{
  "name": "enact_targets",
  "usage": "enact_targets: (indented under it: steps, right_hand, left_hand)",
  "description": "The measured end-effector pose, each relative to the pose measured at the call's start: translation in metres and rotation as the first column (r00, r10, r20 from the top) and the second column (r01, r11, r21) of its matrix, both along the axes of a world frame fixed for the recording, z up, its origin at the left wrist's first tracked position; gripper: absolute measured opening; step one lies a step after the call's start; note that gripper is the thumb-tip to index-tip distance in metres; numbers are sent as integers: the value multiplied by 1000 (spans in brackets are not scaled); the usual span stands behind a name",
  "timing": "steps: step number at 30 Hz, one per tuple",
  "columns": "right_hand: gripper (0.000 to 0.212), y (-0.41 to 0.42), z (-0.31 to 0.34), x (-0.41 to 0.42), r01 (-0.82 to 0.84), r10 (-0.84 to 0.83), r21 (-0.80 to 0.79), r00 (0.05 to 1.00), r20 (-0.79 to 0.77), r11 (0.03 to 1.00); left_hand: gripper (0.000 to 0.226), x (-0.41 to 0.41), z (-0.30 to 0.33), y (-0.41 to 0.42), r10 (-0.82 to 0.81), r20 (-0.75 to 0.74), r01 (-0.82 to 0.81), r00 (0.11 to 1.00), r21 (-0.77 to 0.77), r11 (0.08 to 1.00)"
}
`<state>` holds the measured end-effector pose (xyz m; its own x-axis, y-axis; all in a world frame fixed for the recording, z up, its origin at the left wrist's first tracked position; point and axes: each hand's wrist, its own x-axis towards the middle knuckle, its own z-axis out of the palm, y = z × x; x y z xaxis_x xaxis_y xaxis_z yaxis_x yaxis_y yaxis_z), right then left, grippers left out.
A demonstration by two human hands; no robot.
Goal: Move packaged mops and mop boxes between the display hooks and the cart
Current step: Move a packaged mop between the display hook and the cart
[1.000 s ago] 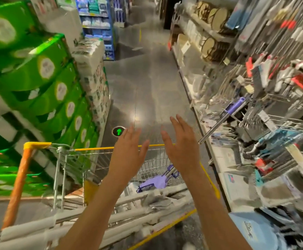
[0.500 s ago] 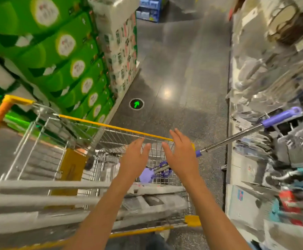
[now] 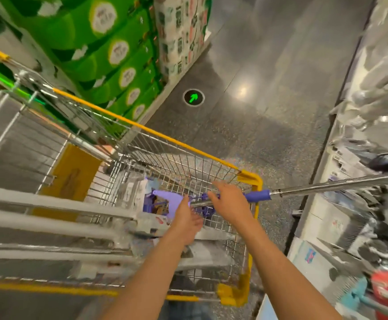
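Right hand (image 3: 231,203) has a grip on the mop pole (image 3: 336,186) by its purple collar; left hand (image 3: 186,224) is flat against the purple mop head (image 3: 165,200). Mop sits in the cart (image 3: 256,181), pole poking out toward 3 o'clock.

mop pole (image 3: 336,186) cut off right, shelf goods (image 3: 373,93) blurred

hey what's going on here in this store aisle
A person is reaching into a yellow-trimmed shopping cart with both hands. The right hand is on the metal pole of a purple-handled mop that sticks out over the cart's rim toward the display shelves. The left hand is at the mop's purple head. Wrapped mops lie across the cart.
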<state>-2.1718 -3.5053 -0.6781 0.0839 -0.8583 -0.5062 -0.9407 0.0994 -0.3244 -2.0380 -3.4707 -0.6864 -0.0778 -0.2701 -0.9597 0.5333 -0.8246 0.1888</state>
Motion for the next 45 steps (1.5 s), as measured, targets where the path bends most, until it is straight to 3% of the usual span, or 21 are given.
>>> enact_targets:
  steps: [2,5,14,19,29,34,41,45]
  right_hand:
    - [43,-5,-17,-1,-47,48,28,998,-48,998]
    - [46,-11,-35,-3,-89,96,69,988,-122,994]
    - [58,-19,-54,0,-222,242,102,925,-292,970]
    - [36,-21,-53,1,-226,229,48,920,-319,973]
    - [31,-12,-21,-22,-132,74,-144,932,-355,981]
    - [34,-10,-2,-16,-142,84,-152,940,-331,978]
    - [31,-2,10,-13,-132,58,-214,945,-321,968]
    - [19,7,10,-15,-132,77,-170,951,-301,977]
  left_hand:
    - [74,-4,-13,0,82,-59,-79,995,49,996]
    - [85,-7,-32,2,253,-119,-243,960,94,965]
    - [70,-12,-70,2,437,-287,-439,852,64,896]
    - [72,-11,-73,-1,536,-377,-530,756,129,838]
    - [50,-20,-53,0,369,-304,-402,878,-52,914]
    - [37,-16,-41,-4,333,-253,-355,908,-48,933]
    - [47,-16,-45,-8,336,-172,-341,926,1,940]
    - [58,-26,-52,-12,188,-215,-197,958,-19,980]
